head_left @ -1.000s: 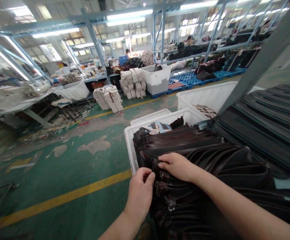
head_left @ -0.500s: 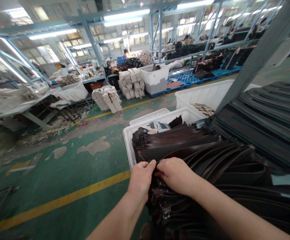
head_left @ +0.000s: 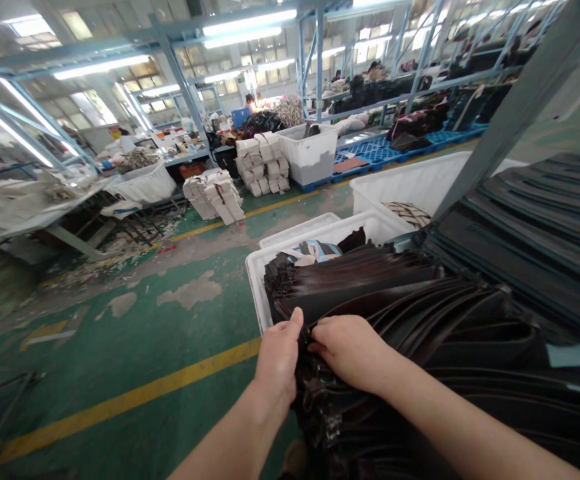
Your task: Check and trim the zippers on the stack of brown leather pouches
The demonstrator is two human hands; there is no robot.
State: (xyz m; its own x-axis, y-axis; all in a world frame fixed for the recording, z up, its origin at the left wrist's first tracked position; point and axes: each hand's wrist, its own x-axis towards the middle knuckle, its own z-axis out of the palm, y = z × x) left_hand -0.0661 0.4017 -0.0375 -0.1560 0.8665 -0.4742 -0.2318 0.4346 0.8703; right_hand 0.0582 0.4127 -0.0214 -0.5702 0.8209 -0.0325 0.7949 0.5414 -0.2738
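- Stack of dark brown glossy leather panels (head_left: 410,320), fanned and overlapping, sits on a white plastic crate (head_left: 259,293), its near end sagging toward me
- left hand (head_left: 277,360) just moved up, thumb raised, now pinching the panel edges at the front of the stack
- right hand (head_left: 345,350) just beside it, fingers curled over the same edges, pinching a few panels; hands close but not touching
- change: small gap opened between my hands, so panel edges now look parted there
- just right of the crate: flat black panels (head_left: 515,247) in a long stack, below a grey-blue steel rack upright (head_left: 500,113)
- beyond: a second white plastic bin (head_left: 410,187)
- left of me: green painted floor (head_left: 120,347) with a yellow line (head_left: 135,393)
- farther off: white wrapped bundles (head_left: 263,163) in stacks
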